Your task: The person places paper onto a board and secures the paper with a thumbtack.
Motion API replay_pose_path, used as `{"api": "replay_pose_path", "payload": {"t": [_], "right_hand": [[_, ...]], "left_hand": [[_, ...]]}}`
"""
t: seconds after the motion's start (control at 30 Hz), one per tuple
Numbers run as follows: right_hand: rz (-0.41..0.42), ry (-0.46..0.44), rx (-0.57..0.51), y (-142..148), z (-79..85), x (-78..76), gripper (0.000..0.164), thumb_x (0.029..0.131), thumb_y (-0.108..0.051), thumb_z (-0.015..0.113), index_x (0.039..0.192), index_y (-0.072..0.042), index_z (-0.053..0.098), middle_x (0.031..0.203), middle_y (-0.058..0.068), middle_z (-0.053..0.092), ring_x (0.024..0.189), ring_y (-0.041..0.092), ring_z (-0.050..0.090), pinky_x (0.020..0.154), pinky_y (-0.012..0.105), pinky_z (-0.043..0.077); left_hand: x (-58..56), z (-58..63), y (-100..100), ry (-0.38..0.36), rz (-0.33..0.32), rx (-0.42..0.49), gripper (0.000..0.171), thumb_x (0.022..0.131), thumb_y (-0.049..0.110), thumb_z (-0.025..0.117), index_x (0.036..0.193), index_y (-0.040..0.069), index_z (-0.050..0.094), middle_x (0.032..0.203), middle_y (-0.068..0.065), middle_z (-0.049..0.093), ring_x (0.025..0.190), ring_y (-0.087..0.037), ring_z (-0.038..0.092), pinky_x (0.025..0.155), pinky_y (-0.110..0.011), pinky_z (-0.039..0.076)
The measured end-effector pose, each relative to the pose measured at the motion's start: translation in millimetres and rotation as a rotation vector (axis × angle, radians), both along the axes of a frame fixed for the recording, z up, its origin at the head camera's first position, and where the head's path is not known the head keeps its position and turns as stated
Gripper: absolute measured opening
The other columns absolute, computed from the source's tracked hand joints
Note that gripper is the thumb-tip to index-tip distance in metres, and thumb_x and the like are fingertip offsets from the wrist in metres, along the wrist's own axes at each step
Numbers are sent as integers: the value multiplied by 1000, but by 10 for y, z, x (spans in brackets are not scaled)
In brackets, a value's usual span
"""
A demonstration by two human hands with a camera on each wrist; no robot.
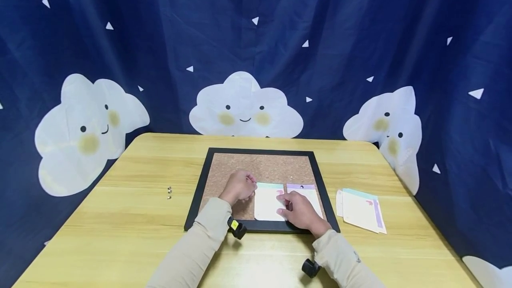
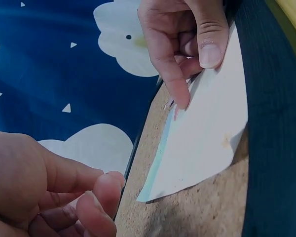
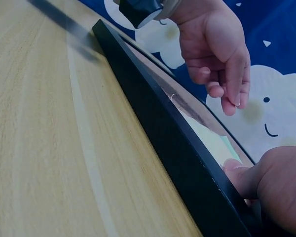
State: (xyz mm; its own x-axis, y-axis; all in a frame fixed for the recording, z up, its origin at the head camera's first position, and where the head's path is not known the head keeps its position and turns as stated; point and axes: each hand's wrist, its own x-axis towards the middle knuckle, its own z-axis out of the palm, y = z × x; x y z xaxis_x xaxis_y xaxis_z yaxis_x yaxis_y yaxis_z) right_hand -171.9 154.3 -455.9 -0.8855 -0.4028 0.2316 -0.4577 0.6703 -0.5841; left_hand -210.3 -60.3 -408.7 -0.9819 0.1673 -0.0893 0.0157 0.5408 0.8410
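A white note sheet with a green top strip (image 1: 269, 208) lies on the cork of a black-framed corkboard (image 1: 236, 163). My right hand (image 1: 300, 210) rests at its right side; in the left wrist view the thumb (image 2: 210, 55) and extended index finger touch the paper. Beside the sheet's upper left corner hovers my left hand (image 1: 240, 186), thumb and fingertips drawn together. Whether something small sits between them is too small to tell. In the right wrist view that left hand (image 3: 222, 59) hangs above the board. Partly behind the right hand, a purple-topped sheet (image 1: 312, 197) carries a pin (image 1: 302, 187).
Several small silver pins (image 1: 169, 191) lie on the wooden table (image 1: 132, 217) left of the board. More overlapping note sheets (image 1: 360, 210) lie to its right. A dark blue curtain (image 1: 168, 34) with clouds surrounds the table's back and sides.
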Motion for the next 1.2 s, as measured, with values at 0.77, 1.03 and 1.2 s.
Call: {"api": "replay_pose_path", "payload": {"t": [0.77,1.03,1.2], "right_hand": [[8,5,-15,9,-11,-3,27,81,-3,76,107,3,70,77,-2,52,66,8,47,59,24,43],[2,7,-7,11,-9,-6,28,81,-3,76,107,3,70,77,-2,51,66,7,47,60,24,43],[5,4,-20,8,-25,-13,27,81,-3,76,107,3,70,78,-2,51,65,7,47,59,24,43]], "left_hand": [[-129,-90,227,-177,57,141,7,88,1,68,91,2,61,73,-9,65,57,-12,58,46,-20,44],[-153,-136,283,-225,63,237,9,87,-1,68,95,-2,64,75,-9,68,59,-11,60,45,-17,43],[-176,-165,306,-258,62,291,12,90,-3,63,101,-5,63,78,-10,68,60,-11,60,47,-17,45]]}}
